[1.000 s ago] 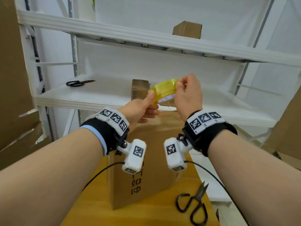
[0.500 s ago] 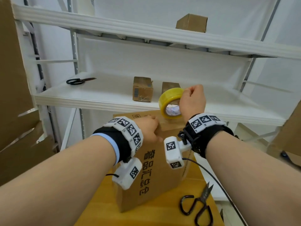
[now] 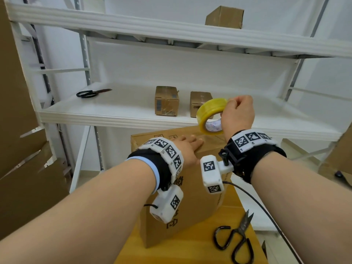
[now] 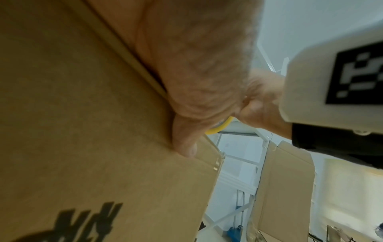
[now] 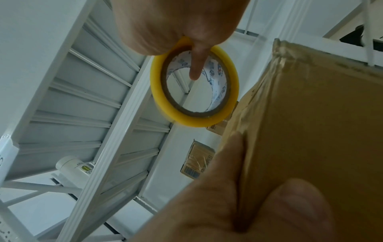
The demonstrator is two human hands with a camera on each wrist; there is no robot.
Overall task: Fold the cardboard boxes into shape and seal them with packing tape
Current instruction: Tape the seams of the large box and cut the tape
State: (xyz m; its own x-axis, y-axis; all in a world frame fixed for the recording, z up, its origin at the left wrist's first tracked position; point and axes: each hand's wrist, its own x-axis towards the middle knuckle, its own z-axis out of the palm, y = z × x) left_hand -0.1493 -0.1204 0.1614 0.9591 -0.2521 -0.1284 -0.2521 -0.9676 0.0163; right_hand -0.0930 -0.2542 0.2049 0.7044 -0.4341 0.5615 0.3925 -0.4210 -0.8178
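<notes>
A tall brown cardboard box (image 3: 190, 197) with black print stands on the wooden table (image 3: 192, 250), its top flaps down. My left hand (image 3: 190, 144) lies flat on the box top, fingers straight; in the left wrist view its thumb (image 4: 184, 144) runs down the box (image 4: 82, 131) side. My right hand (image 3: 235, 111) grips a yellow packing tape roll (image 3: 210, 114) just above the box's far right corner. In the right wrist view a finger (image 5: 196, 65) hooks through the roll (image 5: 194, 122), and glossy tape (image 5: 260, 106) wrinkles along the box (image 5: 311, 131) edge.
Black scissors (image 3: 236, 239) lie on the table right of the box. Behind it a white shelf (image 3: 114, 115) holds two small taped boxes (image 3: 166, 101) (image 3: 200, 101) and another pair of scissors (image 3: 91, 93). Another box (image 3: 224, 16) sits on the top shelf. Flat cardboard (image 3: 21, 168) leans at left.
My left hand let go of the tape roll, dropped onto the box top and flattened its fingers. My right hand carried the roll alone to the right, over the box's far corner.
</notes>
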